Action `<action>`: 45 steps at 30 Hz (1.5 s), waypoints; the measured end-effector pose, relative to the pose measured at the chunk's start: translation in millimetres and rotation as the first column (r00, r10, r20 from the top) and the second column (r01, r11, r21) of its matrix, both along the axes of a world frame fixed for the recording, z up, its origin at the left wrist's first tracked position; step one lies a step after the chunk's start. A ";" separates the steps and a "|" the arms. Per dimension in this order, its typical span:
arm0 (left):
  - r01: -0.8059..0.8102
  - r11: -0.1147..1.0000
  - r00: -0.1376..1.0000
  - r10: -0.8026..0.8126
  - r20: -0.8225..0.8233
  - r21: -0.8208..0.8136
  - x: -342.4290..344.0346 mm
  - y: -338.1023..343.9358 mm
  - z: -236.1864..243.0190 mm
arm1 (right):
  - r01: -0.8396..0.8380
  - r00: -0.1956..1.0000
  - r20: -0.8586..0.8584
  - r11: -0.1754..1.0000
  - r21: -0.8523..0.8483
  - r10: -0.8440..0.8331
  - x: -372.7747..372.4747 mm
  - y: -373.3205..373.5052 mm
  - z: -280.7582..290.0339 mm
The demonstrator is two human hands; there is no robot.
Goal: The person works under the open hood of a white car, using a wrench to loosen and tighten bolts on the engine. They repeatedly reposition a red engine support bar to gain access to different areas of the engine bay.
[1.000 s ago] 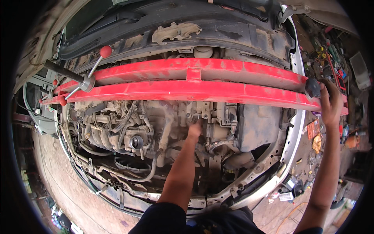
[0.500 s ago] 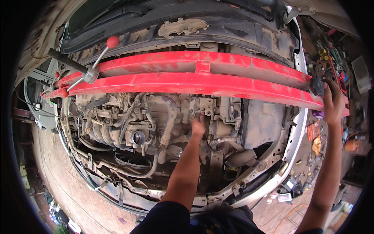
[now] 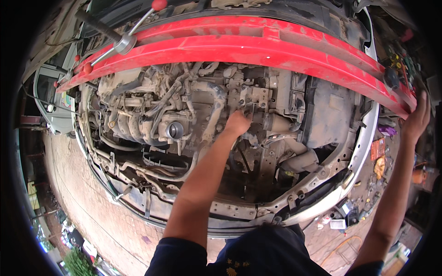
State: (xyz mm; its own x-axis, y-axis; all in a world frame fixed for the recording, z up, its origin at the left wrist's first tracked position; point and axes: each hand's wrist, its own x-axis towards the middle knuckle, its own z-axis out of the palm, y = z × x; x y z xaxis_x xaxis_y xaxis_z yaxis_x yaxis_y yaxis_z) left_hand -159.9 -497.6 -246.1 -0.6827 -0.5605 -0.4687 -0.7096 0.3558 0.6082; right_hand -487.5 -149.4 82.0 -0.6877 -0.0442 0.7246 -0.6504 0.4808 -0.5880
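Note:
A red double-beam engine support bar (image 3: pixel 221 48) spans the dirty engine bay from side to side. My left hand (image 3: pixel 238 123) is deep in the bay below the beam, its fingers curled in beside a dusty metal bracket (image 3: pixel 256 95). What those fingers close on is hidden. At the bar's right end, my right hand (image 3: pixel 415 120) rests against the red metal with its fingers stretched upward. A dark knob (image 3: pixel 392 78) sits between the two beams close to that hand.
A threaded rod (image 3: pixel 97 26) with a red-ball crank handle stands at the bar's left. An open round throttle inlet (image 3: pixel 175 130) lies left of my left arm. A black box (image 3: pixel 328 108) fills the bay's right side. Loose parts and an orange packet (image 3: pixel 378 149) litter the right-hand floor.
The view has shifted, so the bar sits higher in it. My left hand is more curled beside the bracket. My right hand has slipped off the dark knob to the bar's outer end.

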 end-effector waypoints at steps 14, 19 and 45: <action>0.081 0.790 0.977 -0.183 -0.107 -0.608 348.3 7.5 196.1 | 0.388 -0.313 0.668 0.733 -0.558 0.675 307.5 -256.5 -308.4; 0.069 0.740 0.983 -0.166 -0.082 -0.669 349.0 17.0 191.8 | 0.535 -0.177 0.653 0.629 -0.564 0.736 298.1 -267.3 -355.6; 0.039 0.797 0.969 -0.177 -0.172 -0.603 298.1 -6.2 168.5 | -0.385 0.543 0.827 0.831 0.400 -0.146 271.9 -250.1 -407.5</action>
